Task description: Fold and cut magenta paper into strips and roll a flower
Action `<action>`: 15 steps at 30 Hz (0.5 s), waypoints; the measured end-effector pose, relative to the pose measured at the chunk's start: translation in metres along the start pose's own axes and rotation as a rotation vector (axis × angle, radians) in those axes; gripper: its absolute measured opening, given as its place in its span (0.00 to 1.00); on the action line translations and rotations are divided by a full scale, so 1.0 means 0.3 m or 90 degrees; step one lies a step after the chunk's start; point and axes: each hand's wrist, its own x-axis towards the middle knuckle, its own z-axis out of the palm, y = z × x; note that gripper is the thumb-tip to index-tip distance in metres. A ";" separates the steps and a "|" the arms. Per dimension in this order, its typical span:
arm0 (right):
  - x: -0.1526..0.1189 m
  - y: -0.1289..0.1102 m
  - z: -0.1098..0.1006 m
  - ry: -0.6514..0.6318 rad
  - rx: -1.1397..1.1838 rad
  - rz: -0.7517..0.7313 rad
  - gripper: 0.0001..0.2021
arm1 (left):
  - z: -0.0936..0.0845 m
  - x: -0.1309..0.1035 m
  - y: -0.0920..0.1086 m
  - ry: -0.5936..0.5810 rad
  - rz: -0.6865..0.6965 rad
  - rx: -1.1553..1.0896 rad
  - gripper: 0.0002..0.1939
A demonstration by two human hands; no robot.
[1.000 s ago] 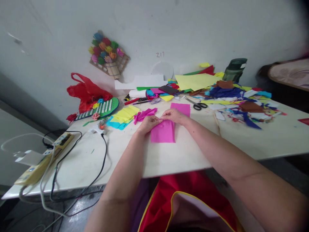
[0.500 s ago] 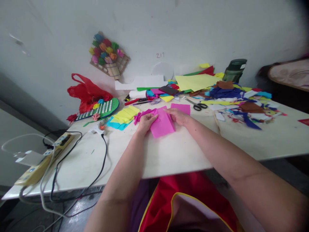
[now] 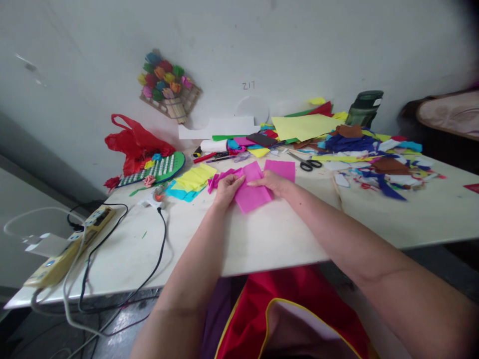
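A sheet of pink crepe paper [image 3: 253, 197] is held just above the white table between my two hands. My left hand [image 3: 228, 188] pinches its left side, where the pink paper is gathered into folds [image 3: 215, 181]. My right hand [image 3: 274, 182] grips the right side, thumb laid across the front of the sheet and fingers behind it. Another pink paper square [image 3: 282, 169] lies just behind my right hand. Yellow paper pieces [image 3: 196, 177] and blue paper pieces [image 3: 183, 192] are stacked left of my left hand.
Black-handled scissors [image 3: 307, 164] lie behind my right forearm. Paper scraps [image 3: 389, 167] heap on the right near a green bottle [image 3: 363, 109]. At left are a hot glue gun [image 3: 155, 198], a green board with paper flowers [image 3: 164, 167], a red bag [image 3: 136, 142] and a power strip [image 3: 71, 249].
My right hand has shifted left and slightly down, its thumb moving from the sheet's upper edge to farther across its front. My left hand keeps its pinch almost in place.
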 end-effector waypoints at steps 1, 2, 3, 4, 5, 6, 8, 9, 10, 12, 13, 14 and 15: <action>0.001 0.001 0.002 0.009 -0.005 0.000 0.17 | 0.003 -0.003 0.004 -0.005 -0.002 -0.003 0.20; 0.002 0.002 0.004 0.020 -0.009 0.000 0.17 | 0.005 -0.006 0.006 -0.010 -0.005 -0.007 0.20; 0.003 0.003 0.005 0.031 -0.015 -0.001 0.16 | 0.007 -0.007 0.007 -0.014 -0.008 -0.010 0.20; 0.004 0.004 0.006 0.041 -0.021 -0.001 0.15 | 0.008 -0.008 0.006 -0.017 -0.010 -0.013 0.19; 0.004 0.004 0.006 0.049 -0.028 0.000 0.14 | 0.008 -0.008 0.005 -0.021 -0.011 -0.016 0.19; 0.003 0.004 0.007 0.052 -0.033 0.000 0.13 | 0.008 -0.008 0.003 -0.024 -0.010 -0.018 0.19; 0.000 0.003 0.008 0.045 -0.038 -0.001 0.11 | 0.006 -0.008 0.000 -0.029 -0.007 -0.021 0.19; -0.002 0.002 0.009 0.038 -0.038 -0.004 0.11 | 0.005 -0.008 -0.001 -0.029 -0.006 -0.021 0.19; -0.003 0.001 0.009 0.030 -0.037 -0.008 0.11 | 0.004 -0.008 -0.001 -0.028 -0.005 -0.021 0.19; -0.005 0.001 0.009 0.011 -0.037 -0.013 0.11 | 0.001 -0.009 0.002 -0.022 -0.004 -0.021 0.19; -0.004 0.002 0.008 0.003 -0.038 -0.011 0.11 | 0.001 -0.009 0.003 -0.019 -0.004 -0.020 0.19; -0.004 0.003 0.008 -0.003 -0.040 -0.005 0.11 | 0.000 -0.009 0.005 -0.018 -0.006 -0.018 0.19; -0.003 0.004 0.007 -0.007 -0.041 0.003 0.12 | -0.001 -0.009 0.006 -0.017 -0.010 -0.015 0.19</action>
